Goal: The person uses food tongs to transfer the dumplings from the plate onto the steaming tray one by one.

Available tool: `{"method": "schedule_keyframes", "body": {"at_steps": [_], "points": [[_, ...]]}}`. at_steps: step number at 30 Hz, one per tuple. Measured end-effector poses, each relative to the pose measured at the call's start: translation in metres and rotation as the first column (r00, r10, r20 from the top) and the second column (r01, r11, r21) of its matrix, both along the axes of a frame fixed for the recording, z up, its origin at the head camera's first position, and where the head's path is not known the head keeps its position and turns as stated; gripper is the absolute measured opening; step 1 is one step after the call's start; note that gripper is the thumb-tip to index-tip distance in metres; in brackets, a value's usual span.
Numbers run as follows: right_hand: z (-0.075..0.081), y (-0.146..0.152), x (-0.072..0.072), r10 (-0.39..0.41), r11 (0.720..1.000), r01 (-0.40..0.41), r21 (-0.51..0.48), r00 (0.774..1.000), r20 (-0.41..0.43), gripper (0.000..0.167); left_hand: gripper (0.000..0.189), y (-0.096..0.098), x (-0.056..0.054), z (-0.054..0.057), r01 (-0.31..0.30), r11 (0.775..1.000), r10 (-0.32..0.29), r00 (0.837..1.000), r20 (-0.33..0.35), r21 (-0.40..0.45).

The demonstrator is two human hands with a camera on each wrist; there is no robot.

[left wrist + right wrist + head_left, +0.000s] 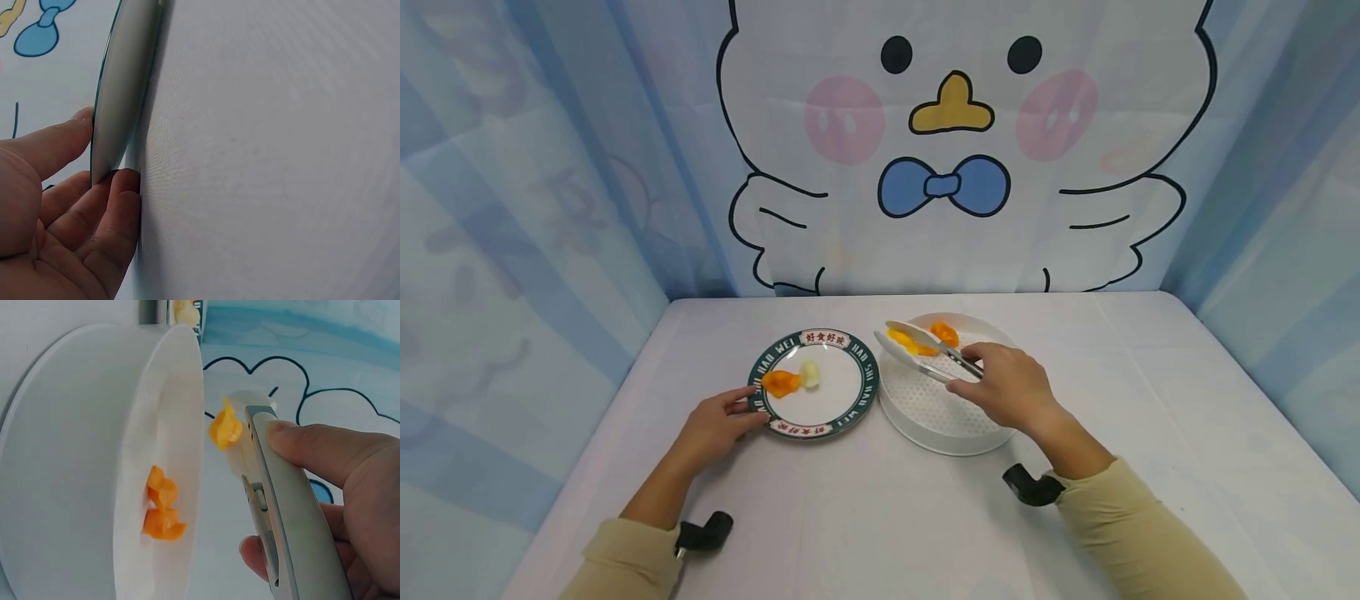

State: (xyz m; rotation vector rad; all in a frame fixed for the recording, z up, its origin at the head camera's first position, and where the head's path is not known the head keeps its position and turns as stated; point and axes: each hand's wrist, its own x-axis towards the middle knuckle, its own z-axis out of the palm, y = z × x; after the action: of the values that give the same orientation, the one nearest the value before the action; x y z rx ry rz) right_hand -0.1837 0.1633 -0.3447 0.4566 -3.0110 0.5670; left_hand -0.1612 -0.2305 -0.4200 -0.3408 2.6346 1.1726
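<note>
With my left hand (718, 423) pinching the rim of the green-edged plate (870, 375), which bears an orange piece (781, 383) and a pale piece (810, 374), I grip the tongs (300, 506) in my right hand (1015, 387), a yellow piece (225, 428) between their tips above the white container (940, 446). If I squeeze too lightly or tilt them, it could slip out, I judge. How firmly the tips bear I can't tell; beyond, the tongs partly cover the container's orange pieces (945, 334), and the printed backdrop (850, 242) is cut off at the top.
</note>
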Motion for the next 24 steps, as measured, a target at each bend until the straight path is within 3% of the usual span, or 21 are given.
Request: {"method": "schedule_keyframes", "body": {"at_steps": [24], "points": [[-0.011, 0.049, -0.002, -0.176, 0.984, 0.175, 0.027, 0.984, 0.028, 0.059, 0.072, -0.001, 0.000, -0.002, -0.003, 1.000, 0.003, 1.000, 0.002, 0.010]]}}
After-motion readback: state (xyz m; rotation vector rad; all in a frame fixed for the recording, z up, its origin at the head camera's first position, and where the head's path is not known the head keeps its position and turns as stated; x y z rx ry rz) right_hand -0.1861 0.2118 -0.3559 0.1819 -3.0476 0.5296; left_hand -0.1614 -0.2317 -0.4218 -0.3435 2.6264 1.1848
